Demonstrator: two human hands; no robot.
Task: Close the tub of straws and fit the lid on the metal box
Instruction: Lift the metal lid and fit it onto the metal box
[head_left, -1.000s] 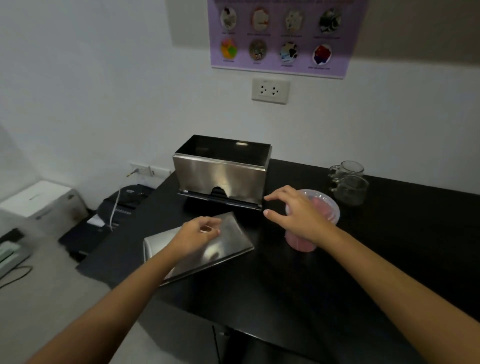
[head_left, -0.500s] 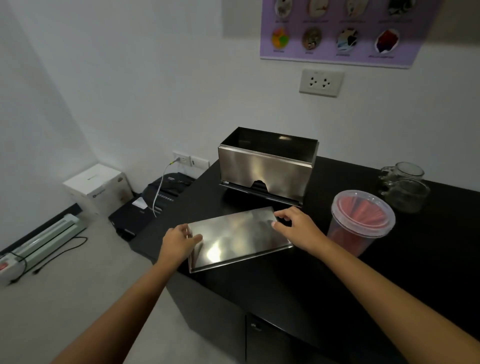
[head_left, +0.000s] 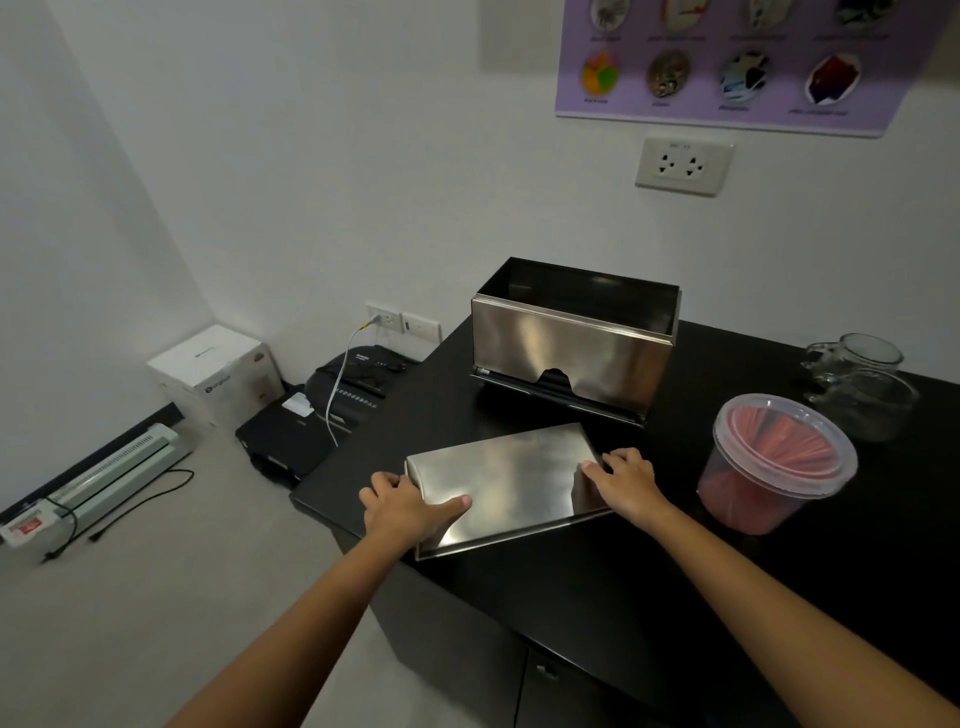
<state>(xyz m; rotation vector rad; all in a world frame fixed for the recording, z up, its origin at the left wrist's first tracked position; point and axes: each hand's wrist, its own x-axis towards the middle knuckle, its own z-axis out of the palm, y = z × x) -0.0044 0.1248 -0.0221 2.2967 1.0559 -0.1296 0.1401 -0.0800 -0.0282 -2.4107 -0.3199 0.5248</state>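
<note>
A flat steel lid (head_left: 511, 480) lies near the front left corner of the black counter (head_left: 623, 582). My left hand (head_left: 408, 506) grips its left end, thumb on top. My right hand (head_left: 626, 483) holds its right end, fingers on the top face. Behind the lid stands the open metal box (head_left: 566, 345), shiny, with a notch in its lower front. To the right sits the clear plastic tub (head_left: 774, 462) full of pink straws, with its clear lid on top.
Two glass measuring jugs (head_left: 865, 387) stand at the back right by the wall. On the floor to the left are a black shredder (head_left: 353, 387), a white carton (head_left: 218, 374) and a laminator (head_left: 98, 475). A wall socket (head_left: 683, 165) is above the box.
My right hand left the tub and came to the steel lid's right end. My left hand shifted from the lid's top to its left end. The view turned left.
</note>
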